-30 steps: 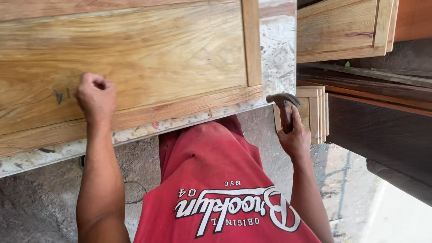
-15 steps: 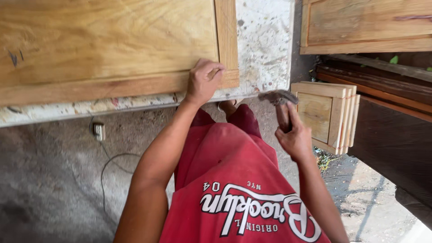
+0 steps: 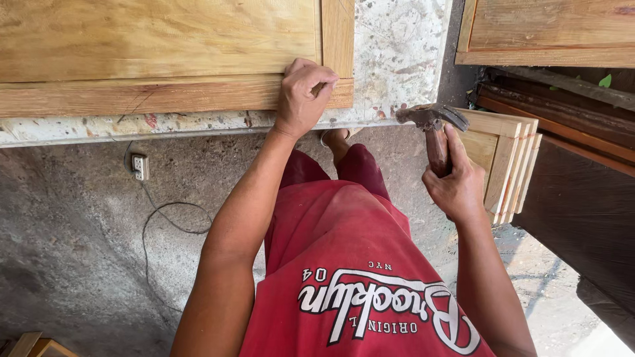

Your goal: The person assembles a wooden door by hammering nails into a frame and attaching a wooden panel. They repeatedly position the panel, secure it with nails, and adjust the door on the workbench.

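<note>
A wooden panel door [image 3: 165, 53] with a raised frame lies flat on a speckled stone table [image 3: 397, 59]. My left hand [image 3: 302, 99] rests fisted on the panel's near right corner, fingers pinched together on something too small to make out. My right hand [image 3: 456, 185] grips the wooden handle of a claw hammer [image 3: 431, 122], held upright just off the table's front edge, to the right of the left hand. The hammer head is apart from the panel.
A stack of small wooden panels [image 3: 506, 158] leans on the floor at the right. Another wooden panel [image 3: 549, 33] lies at the top right. A white power socket [image 3: 139, 166] with a cable sits on the concrete floor at the left.
My left hand slid right along the panel's lower rail, from the left part to the near right corner. The view shifted with it. The hammer stays raised in my right hand.
</note>
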